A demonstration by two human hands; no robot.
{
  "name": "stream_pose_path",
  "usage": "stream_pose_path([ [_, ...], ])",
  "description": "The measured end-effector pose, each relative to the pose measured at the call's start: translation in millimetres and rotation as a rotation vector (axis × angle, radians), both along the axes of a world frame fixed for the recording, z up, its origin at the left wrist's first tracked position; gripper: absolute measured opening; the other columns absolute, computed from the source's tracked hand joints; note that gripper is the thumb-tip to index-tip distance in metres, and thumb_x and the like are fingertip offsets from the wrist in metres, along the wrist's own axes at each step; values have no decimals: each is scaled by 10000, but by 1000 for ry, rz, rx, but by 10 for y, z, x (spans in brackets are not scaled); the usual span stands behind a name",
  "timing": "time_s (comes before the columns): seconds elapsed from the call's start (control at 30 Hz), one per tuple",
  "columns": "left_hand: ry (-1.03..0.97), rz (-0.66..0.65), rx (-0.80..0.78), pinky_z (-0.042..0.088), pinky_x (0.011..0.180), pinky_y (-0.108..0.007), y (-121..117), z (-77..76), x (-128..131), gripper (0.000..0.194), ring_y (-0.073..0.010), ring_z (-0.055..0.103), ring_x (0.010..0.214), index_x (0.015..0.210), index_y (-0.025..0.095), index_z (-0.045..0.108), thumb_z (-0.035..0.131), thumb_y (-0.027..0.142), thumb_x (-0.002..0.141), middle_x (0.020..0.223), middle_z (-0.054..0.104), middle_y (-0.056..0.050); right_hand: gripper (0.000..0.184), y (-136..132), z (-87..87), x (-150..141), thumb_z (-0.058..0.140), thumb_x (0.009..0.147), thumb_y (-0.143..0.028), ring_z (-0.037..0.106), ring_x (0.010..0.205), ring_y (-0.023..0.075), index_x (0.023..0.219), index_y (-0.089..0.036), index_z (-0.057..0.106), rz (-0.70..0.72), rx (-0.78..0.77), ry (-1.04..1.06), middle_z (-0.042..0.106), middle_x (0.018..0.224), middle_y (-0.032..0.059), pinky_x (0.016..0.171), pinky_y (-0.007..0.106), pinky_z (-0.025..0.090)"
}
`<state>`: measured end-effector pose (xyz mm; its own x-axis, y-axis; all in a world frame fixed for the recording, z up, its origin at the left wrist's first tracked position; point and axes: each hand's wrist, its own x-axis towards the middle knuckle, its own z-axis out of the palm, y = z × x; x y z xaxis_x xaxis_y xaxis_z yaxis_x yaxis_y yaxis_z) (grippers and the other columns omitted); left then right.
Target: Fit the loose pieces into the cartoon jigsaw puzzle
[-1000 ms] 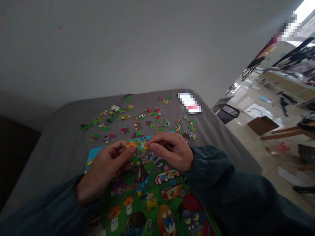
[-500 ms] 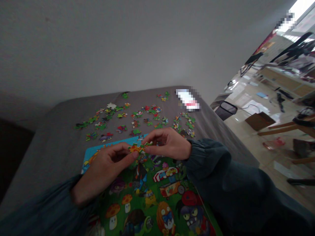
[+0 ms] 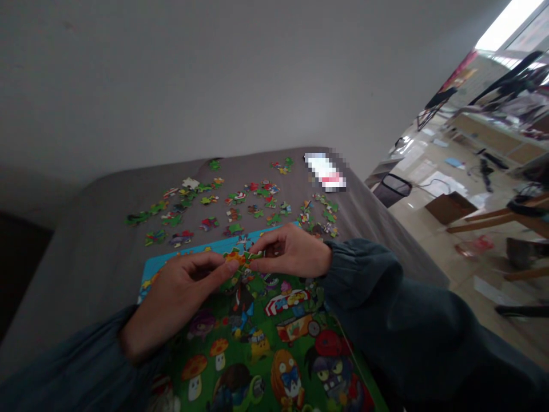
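Note:
My left hand (image 3: 184, 286) pinches an orange and green jigsaw puzzle piece (image 3: 234, 258) between thumb and fingers. From the other side, my right hand (image 3: 294, 250) grips a green puzzle piece (image 3: 252, 258) with thumb and forefinger. The two pieces meet edge to edge; whether they are interlocked I cannot tell. Both are held over the upper part of a colourful cartoon picture board (image 3: 240, 355), with a blue top strip and green ground. My wrists and sleeves cover parts of its sides.
Loose puzzle pieces (image 3: 210, 223) lie scattered on the grey cloth surface (image 3: 98, 229) beyond the board. A blurred-out phone (image 3: 325, 171) rests at the back right. A pale wall (image 3: 257, 74) rises behind. On the floor to the right is a cardboard box (image 3: 450, 207).
The view has shifted slightly, so the scene sits a little further left and up. Both hands keep hold of the pieces, and the fingers have barely moved.

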<state>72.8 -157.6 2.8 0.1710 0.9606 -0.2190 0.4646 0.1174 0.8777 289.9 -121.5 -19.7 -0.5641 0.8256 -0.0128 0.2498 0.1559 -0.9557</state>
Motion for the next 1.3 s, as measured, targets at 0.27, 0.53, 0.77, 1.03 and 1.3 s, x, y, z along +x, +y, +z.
stream_pose_path([
  [0.27, 5, -38, 18, 374, 464, -230, -11, -10, -17, 364, -153, 517, 517, 611, 281, 766, 716, 623, 725, 547, 631, 7, 171, 26, 7, 8, 791, 774, -254, 485, 579, 56, 867, -115, 753, 47, -65, 0, 620, 668, -28, 528, 188, 397],
  [0.53, 28, -35, -19, 412, 489, -236, -13, 22, 11, 391, -162, 558, 535, 612, 274, 772, 705, 648, 705, 578, 676, -2, 165, -11, 34, 2, 754, 803, -272, 469, 534, 56, 858, -117, 730, 42, -34, -41, 585, 633, -40, 514, 204, 380],
  [0.77, 173, -81, -2, 428, 528, -246, -8, 31, -2, 474, -183, 602, 608, 661, 249, 758, 635, 700, 735, 654, 715, -8, 120, -44, 78, -20, 697, 853, -226, 465, 541, 63, 884, -114, 722, 30, 26, -145, 570, 644, -32, 516, 211, 360],
  [1.03, 178, -130, -9, 373, 487, -239, 4, -9, -46, 549, -144, 501, 542, 565, 210, 625, 598, 725, 754, 562, 562, 17, 233, 22, 51, -15, 713, 839, -367, 499, 624, 83, 798, -139, 687, -14, -64, 125, 606, 681, -21, 579, 226, 389],
  [1.3, 32, -45, -25, 379, 492, -221, -28, 12, -50, 473, -134, 488, 554, 632, 207, 602, 670, 663, 740, 576, 547, 33, 252, 37, 13, -23, 767, 778, -384, 533, 626, 84, 839, -152, 690, -9, -209, 281, 653, 725, -21, 629, 249, 426],
])
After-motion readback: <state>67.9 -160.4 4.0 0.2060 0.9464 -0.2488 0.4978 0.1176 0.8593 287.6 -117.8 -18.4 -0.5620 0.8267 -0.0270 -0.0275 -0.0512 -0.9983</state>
